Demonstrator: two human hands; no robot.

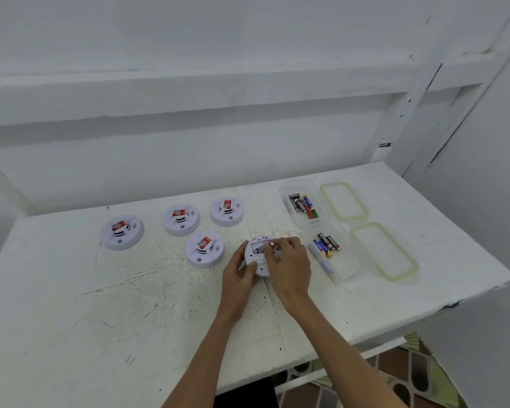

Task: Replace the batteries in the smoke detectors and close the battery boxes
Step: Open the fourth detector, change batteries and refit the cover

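A white round smoke detector (pixel 256 262) lies upside down on the white table (pixel 130 304), its battery bay open with a dark battery showing inside. My left hand (pixel 238 275) grips its left rim. My right hand (pixel 289 260) is over its right side, fingertips pinching at the battery bay; whether they hold a battery is hidden. Several more white detectors with red labels stand face up to the left, such as the nearest detector (pixel 205 249).
Two clear plastic boxes stand to the right: the near box (pixel 340 267) and the far box (pixel 296 187), each holding several batteries. Their green-rimmed lids (pixel 384 251) lie beside them. The table's right edge drops off past the lids.
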